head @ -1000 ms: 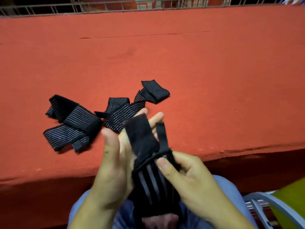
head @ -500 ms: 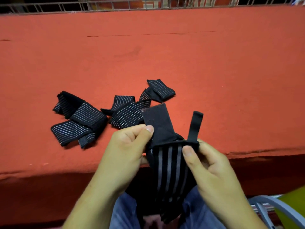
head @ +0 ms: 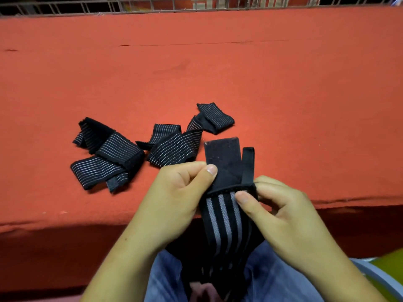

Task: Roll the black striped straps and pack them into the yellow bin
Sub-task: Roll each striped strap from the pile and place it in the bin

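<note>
I hold a black strap with grey stripes [head: 224, 216] upright over my lap at the table's near edge. My left hand [head: 174, 199] pinches its left top corner beside the plain black flap, thumb on top. My right hand [head: 277, 212] pinches the right top corner under a thin black loop. The strap's lower end hangs down between my knees. Several loose black striped straps [head: 109, 153] lie jumbled on the red table to the left, and one folded strap [head: 214, 117] lies farther back. A sliver of the yellow bin [head: 390, 267] shows at the bottom right.
The red felt-covered table [head: 283, 94] stretches wide in front of me. A metal wire rail [head: 152, 5] runs along its far edge. A grey chair arm [head: 377, 273] curves beside the yellow bin at the lower right.
The strap's top end has been spread flat and squared up. My left thumb has shifted onto the flap's lower left corner, and both hands sit a little closer together.
</note>
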The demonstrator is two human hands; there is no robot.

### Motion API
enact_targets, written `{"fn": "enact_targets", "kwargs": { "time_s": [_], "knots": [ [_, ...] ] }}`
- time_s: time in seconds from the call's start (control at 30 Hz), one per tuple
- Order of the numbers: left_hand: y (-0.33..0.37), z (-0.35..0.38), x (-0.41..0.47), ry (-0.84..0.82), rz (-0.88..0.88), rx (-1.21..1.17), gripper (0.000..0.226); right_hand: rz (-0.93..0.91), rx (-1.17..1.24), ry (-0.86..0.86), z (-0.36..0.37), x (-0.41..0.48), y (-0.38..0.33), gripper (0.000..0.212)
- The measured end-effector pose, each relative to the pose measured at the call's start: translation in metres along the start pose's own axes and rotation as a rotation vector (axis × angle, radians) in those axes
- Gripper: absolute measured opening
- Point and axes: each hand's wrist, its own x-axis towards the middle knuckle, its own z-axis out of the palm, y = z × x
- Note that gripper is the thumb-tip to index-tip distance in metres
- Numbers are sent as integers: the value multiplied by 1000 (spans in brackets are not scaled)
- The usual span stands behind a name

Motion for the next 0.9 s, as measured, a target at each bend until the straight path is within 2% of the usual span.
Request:
{"fn": "enact_targets", "kwargs": {
  "time_s": [0.1,0.2,0.33,0.47,0.53,0.67,0.9],
  "knots": [
    [-2,-2,1,3,9,21,44,13,-11,-58,-2,0,1,42],
    [-3,-4,3,8,7,45,43,-5,50,-48,-2,-2,-5,24],
    [-4,-3,3,-3,9,35,44,39,77,-95,-1,-4,-9,28],
    [-7,-1,3,-7,47,49,45,100,73,-67,0,-3,-8,28],
    [-7,-1,3,3,74,70,45,106,62,-67,0,-3,-5,27],
    [-8,1,3,-1,101,70,44,113,99,-45,0,-4,0,38],
    [-9,0,3,4,121,63,45,124,134,-30,2,-6,0,38]
  ]
}}
